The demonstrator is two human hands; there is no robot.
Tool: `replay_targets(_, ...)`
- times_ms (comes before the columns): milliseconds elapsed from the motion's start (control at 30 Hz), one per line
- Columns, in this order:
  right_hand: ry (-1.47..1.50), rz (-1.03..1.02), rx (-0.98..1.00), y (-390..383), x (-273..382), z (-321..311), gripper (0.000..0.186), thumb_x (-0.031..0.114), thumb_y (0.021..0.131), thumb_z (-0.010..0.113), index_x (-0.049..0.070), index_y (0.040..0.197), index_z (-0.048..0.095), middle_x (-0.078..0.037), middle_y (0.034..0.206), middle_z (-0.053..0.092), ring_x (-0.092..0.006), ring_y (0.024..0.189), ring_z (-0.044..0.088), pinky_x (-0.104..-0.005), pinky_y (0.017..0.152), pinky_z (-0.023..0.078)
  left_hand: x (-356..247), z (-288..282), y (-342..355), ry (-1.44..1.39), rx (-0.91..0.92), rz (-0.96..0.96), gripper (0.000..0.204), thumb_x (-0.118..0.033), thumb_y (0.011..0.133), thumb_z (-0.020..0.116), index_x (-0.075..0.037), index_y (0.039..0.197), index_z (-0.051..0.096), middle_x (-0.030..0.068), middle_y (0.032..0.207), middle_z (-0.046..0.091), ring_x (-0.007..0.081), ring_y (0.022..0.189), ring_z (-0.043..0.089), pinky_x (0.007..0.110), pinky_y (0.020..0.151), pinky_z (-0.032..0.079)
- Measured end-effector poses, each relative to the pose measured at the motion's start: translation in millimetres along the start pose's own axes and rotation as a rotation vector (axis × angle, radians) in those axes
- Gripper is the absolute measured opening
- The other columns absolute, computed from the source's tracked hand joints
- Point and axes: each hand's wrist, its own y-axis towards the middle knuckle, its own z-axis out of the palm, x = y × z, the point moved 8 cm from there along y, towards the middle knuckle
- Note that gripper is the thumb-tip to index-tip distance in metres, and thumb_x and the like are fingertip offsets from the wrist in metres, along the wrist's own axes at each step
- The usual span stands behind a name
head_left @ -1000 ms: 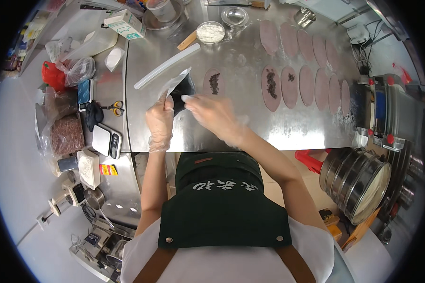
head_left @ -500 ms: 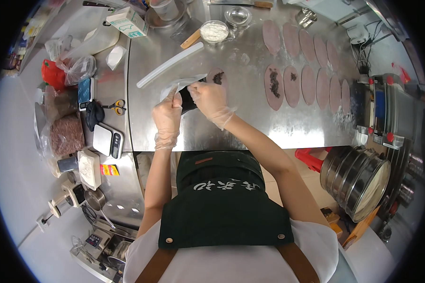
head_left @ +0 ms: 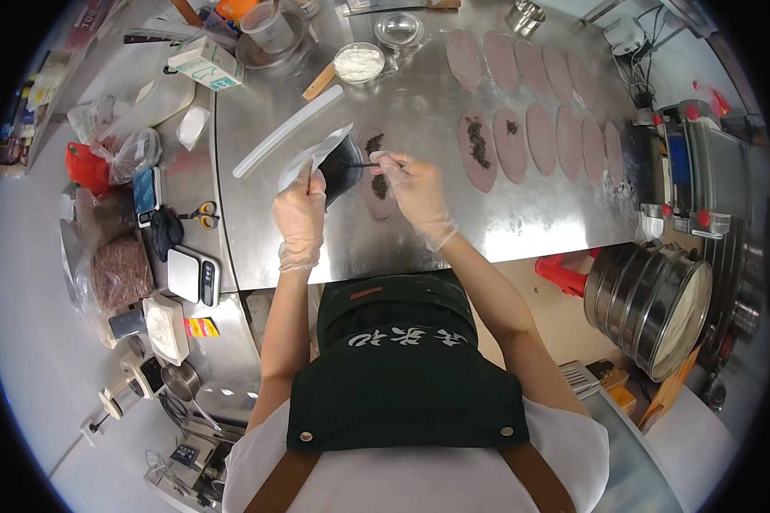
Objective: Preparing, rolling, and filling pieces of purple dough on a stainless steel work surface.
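My left hand (head_left: 301, 218), in a clear plastic glove, is closed on a dark-and-white container (head_left: 340, 171), tilted with its dark side toward the right. I cannot tell whether it is a pouch or a tub. My right hand (head_left: 417, 192), gloved as well, pinches a thin dark stick (head_left: 370, 165) that reaches left to the container's edge; its far end is hard to make out. Beneath the stick lies a pale purple dough oval (head_left: 385, 208) with dark crumbly filling (head_left: 378, 185) along its middle.
Two rows of purple dough ovals (head_left: 541, 137) lie on the right of the steel table (head_left: 316, 248); two in the near row bear dark filling. A long white strip (head_left: 287, 132), a bowl of white powder (head_left: 358, 63) and a wooden handle (head_left: 319, 82) sit beyond my hands. Scissors (head_left: 204, 215) and scales (head_left: 193, 276) lie left.
My right hand has moved right and slightly down, away from the container, and the stick now shows. More filling is visible on the nearest oval. The view has shifted slightly.
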Motion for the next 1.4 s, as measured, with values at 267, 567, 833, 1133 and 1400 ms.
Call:
replay_targets(267,-0.006,-0.021,-0.036,1.0,1.1,-7.4,0.022,0.018,0.096,0.06,0.0,0.105,0.071,-0.006,0.084,0.074,-0.0033,0.051,0.048,-0.021,0.047,0.041,-0.3,0.6,-1.9,-0.008,-0.038,0.02,0.027,-0.024,0.088,0.062,-0.012,0.108,0.074,0.0198,0.061,0.06,0.0333,0.051,0.061,0.041,0.053,0.048)
replay_targets(567,0.05,0.015,-0.073,0.0,0.0,-8.5,0.022,0.017,0.096,0.06,-0.002,0.102,0.07,-0.009,0.082,0.073,-0.0037,0.048,0.049,-0.0206,0.045,0.04,-2.3,-1.8,-1.8,0.055,-0.018,0.013,0.026,-0.025,0.088,0.063,-0.011,0.107,0.075,0.0202,0.061,0.061,0.0333,0.052,0.061,0.041,0.053,0.049)
replay_targets(833,0.09,0.032,-0.052,2.3,1.1,-13.4,0.022,0.018,0.096,0.059,-0.002,0.099,0.069,-0.01,0.084,0.073,-0.0052,0.046,0.049,-0.0201,0.045,0.04,-2.8,-1.3,-1.4,0.034,-0.012,-0.001,0.027,-0.025,0.088,0.063,-0.01,0.107,0.074,0.0207,0.063,0.061,0.0343,0.054,0.063,0.042,0.054,0.05)
replay_targets(1133,0.147,0.117,-0.178,-26.8,36.1,-65.5,0.024,0.02,0.098,0.054,0.001,0.103,0.069,-0.009,0.088,0.073,-0.0051,0.054,0.044,-0.0207,0.053,0.035,2.4,8.2,2.3,0.01,-0.002,0.039,0.029,-0.024,0.091,0.059,-0.012,0.115,0.071,0.0244,0.071,0.062,0.0361,0.061,0.065,0.042,0.058,0.05)
replay_targets(1400,0.11,-0.054,-0.593,-38.4,0.5,-236.1,0.024,0.018,0.098,0.055,-0.001,0.104,0.068,-0.01,0.087,0.072,-0.0046,0.054,0.047,-0.0201,0.049,0.033,2.9,-11.9,1.4,0.093,0.048,-0.018,0.03,-0.022,0.09,0.061,-0.008,0.116,0.07,0.024,0.07,0.062,0.0366,0.061,0.065,0.042,0.058,0.05)
